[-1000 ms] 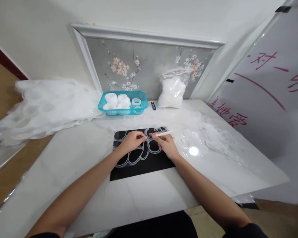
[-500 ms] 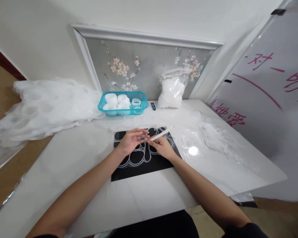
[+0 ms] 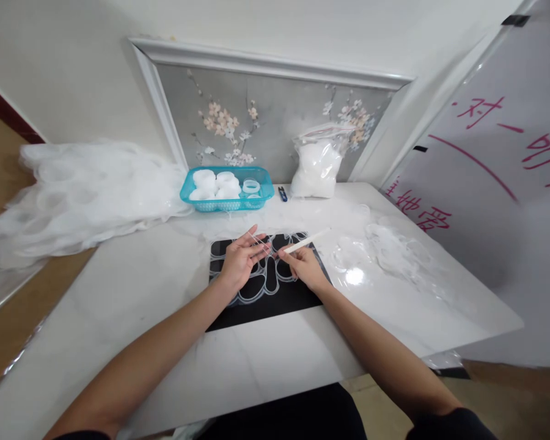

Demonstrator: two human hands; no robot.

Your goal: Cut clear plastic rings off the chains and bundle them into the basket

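Note:
Over a black mat (image 3: 279, 299) my left hand (image 3: 239, 261) is raised with its fingers curled around a thin clear strand or ring (image 3: 259, 240), whose full shape I cannot make out. My right hand (image 3: 305, 267) grips a slim white stick-like tool (image 3: 308, 241) between thumb and fingers, its far end slanting up to the right. The fingertips of both hands almost meet. Beneath them, a clear plastic sheet with rounded cut-out outlines (image 3: 271, 278) lies on the mat, partly hidden by the hands.
A blue basket (image 3: 229, 206) with white rings stands at the back, beside small dark blue snips (image 3: 282, 194) and a bag of white material (image 3: 319, 168). White ring-patterned sheets (image 3: 101, 186) pile up at left. Clear scraps (image 3: 394, 253) lie right, near a whiteboard (image 3: 499, 256).
My left fingers have lifted and spread slightly, with the clear strand now higher across them. My right hand and the white tool have shifted a little to the right.

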